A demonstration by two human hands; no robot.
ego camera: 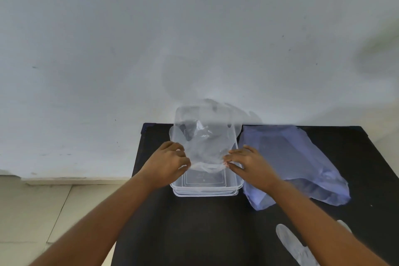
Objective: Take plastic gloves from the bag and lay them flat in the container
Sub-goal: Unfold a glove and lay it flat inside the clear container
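Observation:
A clear plastic glove (205, 136) is stretched out over a clear rectangular container (207, 190) at the middle of a black table. My left hand (167, 161) pinches the glove's cuff on the left side and my right hand (248, 163) pinches it on the right. The glove's fingers point away from me and reach past the container's far rim, blurred. A pale blue plastic bag (291, 164) lies just right of the container. Another clear glove (295, 246) lies on the table near my right forearm.
The black table (194, 229) stands against a white wall (151, 49); its left edge runs beside a tiled floor (32, 211). The bag covers much of the table's right half.

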